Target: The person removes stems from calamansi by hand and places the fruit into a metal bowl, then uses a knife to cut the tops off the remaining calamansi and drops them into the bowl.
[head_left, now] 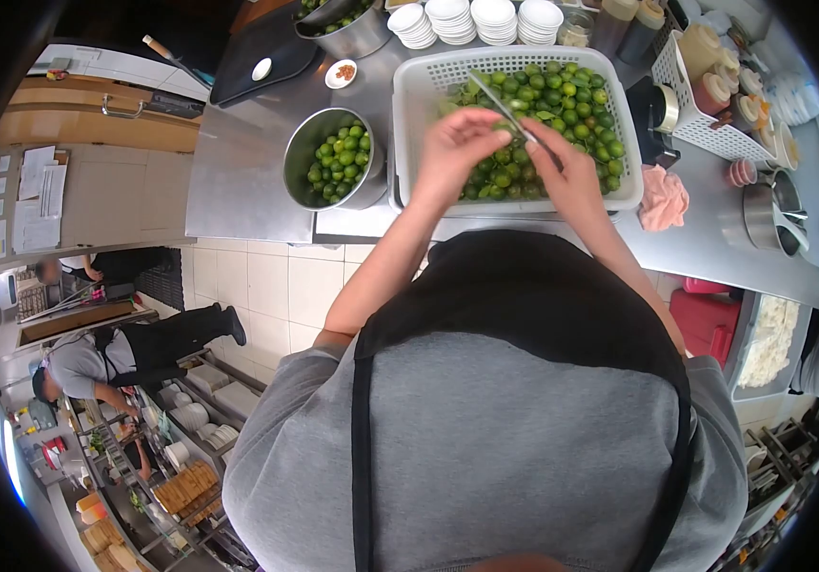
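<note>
My right hand is closed around the handle of a small knife, whose blade points up and to the left. Close beside it, my left hand has its thumb and fingers pinched at a small green lime by the blade. The fingers partly cover this lime. Both hands are above a white perforated plastic basket full of small green limes. To the left stands a round metal pot that also holds limes.
Stacked white saucers, a small dish and another metal pot line the back. At right are a pink cloth, a bottle basket and metal containers. A co-worker stands at far left.
</note>
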A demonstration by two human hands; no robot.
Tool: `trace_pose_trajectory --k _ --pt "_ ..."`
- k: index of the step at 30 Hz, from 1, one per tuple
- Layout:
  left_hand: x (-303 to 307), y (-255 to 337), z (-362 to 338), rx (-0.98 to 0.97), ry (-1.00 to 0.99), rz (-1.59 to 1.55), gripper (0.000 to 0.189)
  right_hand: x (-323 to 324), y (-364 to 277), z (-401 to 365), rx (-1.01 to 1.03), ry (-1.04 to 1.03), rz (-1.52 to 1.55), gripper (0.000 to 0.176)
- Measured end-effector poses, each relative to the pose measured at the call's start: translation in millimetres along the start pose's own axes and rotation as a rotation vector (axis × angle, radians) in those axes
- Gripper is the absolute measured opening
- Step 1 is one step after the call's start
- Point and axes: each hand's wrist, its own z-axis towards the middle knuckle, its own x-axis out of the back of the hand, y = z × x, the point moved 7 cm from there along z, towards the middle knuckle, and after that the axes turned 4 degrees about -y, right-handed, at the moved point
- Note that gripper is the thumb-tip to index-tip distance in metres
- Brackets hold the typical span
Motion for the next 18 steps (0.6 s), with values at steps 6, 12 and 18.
trace_pose_trajectory --k 6,12,18 --pt "33.8 -1.8 15.8 -0.112 0.143 -0.045 0.023 3.7 -6.0 -7.8 0.041 -0.031 0.164 0.03" --pt "52.6 11.8 17.8 -0.216 0.24 -0.005 0.029 -8.1 -9.1 -19.1 0.046 -0.128 0.218 0.031" --pt "29.0 6.1 13.8 -0.149 0.127 -0.013 0.027 -7.4 -15.0 -4.1 0.044 -0.077 0.152 0.03"
